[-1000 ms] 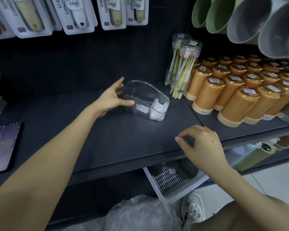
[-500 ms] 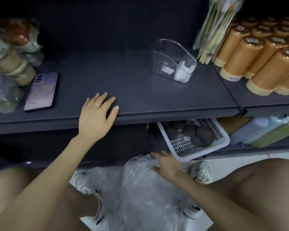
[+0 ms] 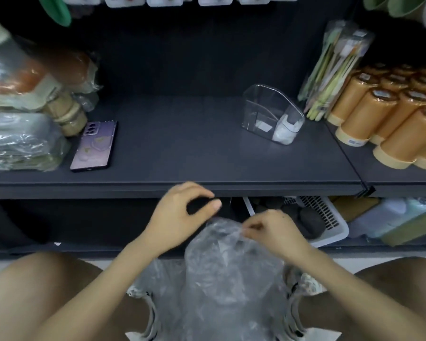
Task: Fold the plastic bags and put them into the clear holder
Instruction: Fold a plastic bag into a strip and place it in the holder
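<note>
Plastic bag (image 3: 226, 262), one: newly lifted, top edge pinched by right hand (image 3: 268, 232), well below and in front of clear holder (image 3: 271, 114); left hand (image 3: 182, 215), moved off the shelf (image 3: 182, 153) edge, hovers half-curled and empty just beside it, so folding looks about to begin.

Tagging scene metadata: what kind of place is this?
Probably a retail shop aisle: a dark shelf holds rows of identical orange canisters, carded packages hang above, and a white basket of goods sits one level below.
</note>
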